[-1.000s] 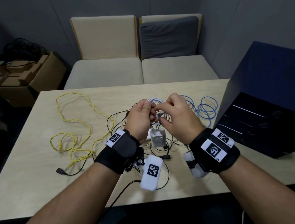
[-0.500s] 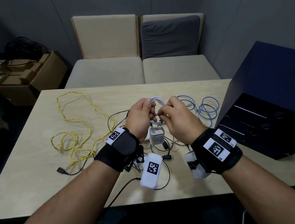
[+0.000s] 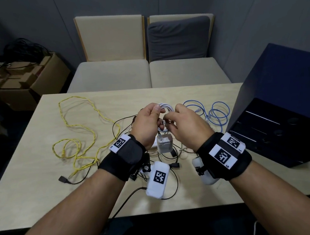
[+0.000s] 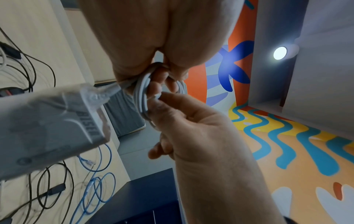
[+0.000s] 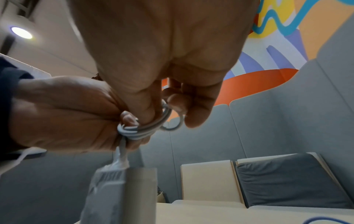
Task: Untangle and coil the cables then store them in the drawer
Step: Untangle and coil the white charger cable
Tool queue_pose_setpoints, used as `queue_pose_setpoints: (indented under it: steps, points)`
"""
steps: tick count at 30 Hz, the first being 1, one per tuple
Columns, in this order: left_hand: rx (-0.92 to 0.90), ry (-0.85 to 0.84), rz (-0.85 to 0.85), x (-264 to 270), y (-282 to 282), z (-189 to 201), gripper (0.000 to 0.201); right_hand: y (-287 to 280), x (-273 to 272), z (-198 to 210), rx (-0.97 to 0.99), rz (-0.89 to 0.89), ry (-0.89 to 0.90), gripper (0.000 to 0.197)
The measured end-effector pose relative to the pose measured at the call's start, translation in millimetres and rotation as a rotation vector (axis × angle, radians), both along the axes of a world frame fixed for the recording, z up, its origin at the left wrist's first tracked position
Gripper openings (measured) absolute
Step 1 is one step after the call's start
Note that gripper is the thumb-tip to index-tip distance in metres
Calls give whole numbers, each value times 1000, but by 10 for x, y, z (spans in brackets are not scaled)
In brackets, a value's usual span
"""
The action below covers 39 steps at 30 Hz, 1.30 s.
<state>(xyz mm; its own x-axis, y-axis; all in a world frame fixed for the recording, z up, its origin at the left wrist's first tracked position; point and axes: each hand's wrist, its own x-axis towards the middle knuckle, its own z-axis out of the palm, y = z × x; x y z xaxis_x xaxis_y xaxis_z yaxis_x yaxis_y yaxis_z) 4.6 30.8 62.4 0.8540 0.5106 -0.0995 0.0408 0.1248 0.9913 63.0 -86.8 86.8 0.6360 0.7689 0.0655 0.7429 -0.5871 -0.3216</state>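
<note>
Above the middle of the table my left hand (image 3: 148,124) grips a small coil of white cable (image 3: 165,107); the coil (image 4: 142,97) passes through its curled fingers. My right hand (image 3: 177,122) pinches the cable's free end at the coil (image 5: 145,128). A white plug-in charger block (image 3: 165,143) in clear wrap hangs below the coil, also seen as the charger block (image 4: 47,127) and the charger block (image 5: 118,192). On the table lie a loose yellow cable (image 3: 77,135) at left, a looped blue cable (image 3: 216,115) at right, and tangled black cables (image 3: 121,127) under my hands.
A dark blue drawer cabinet (image 3: 288,105) stands on the right end of the wooden table (image 3: 33,174). Two beige seats (image 3: 146,71) with a grey cushion face the far edge. Cardboard boxes (image 3: 21,80) with black cords sit on the floor at far left.
My hands have risen slightly with the white coil, and the right fingers have worked the cable end round it. The charger block swings a little below. Other cables lie unchanged.
</note>
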Motion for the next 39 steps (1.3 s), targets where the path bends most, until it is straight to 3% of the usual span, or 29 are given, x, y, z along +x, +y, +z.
queue_pose_setpoints:
  steps: [3, 7, 10, 15, 20, 27, 34, 39]
  points:
    - [-64, -29, -18, -13, -19, 20, 30, -20, 11, 20, 61, 55, -12, 12]
    - [-121, -45, -47, 9, -57, 55, 30, -17, 7, 72, 357, 100, 20, 8]
    - [-93, -45, -64, 12, -109, 82, 29, 5, 64, 132, 558, -9, 164, 6]
    - [129, -33, -49, 55, -134, 116, 26, 3, 152, 195, 756, -128, 410, 9]
    - [144, -8, -74, 53, -132, 185, 28, -57, 159, 205, 969, -172, 560, 16]
    - [-46, -64, -200, -6, -209, 144, 16, -103, 183, 81, 788, -154, 649, 16]
    - [103, -108, -223, -37, -202, 169, 12, -167, 167, 54, 842, -128, 782, 11]
    - [49, -102, -187, -9, -203, 125, 16, -268, 206, -81, 880, -132, 964, 19]
